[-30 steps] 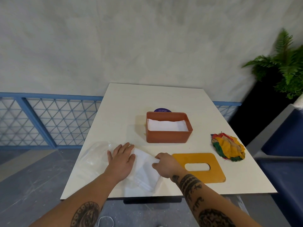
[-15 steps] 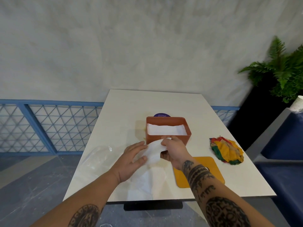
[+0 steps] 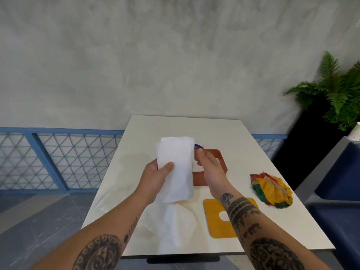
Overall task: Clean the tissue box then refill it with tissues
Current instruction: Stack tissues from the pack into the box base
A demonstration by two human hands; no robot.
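A white stack of folded tissues (image 3: 175, 162) stands upright in the air over the table. The left hand (image 3: 155, 176) grips its left edge, and the right hand (image 3: 209, 168) is at its right edge, perhaps pinching it. Behind it the brown tissue box (image 3: 199, 181) is open and mostly hidden. The yellow lid (image 3: 212, 215), with a slot, lies flat nearer, beside loose tissues (image 3: 171, 227) in a clear wrap.

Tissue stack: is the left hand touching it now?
Touching. The head view shows the left hand holding the tissue stack, with the thumb pressed across its front.
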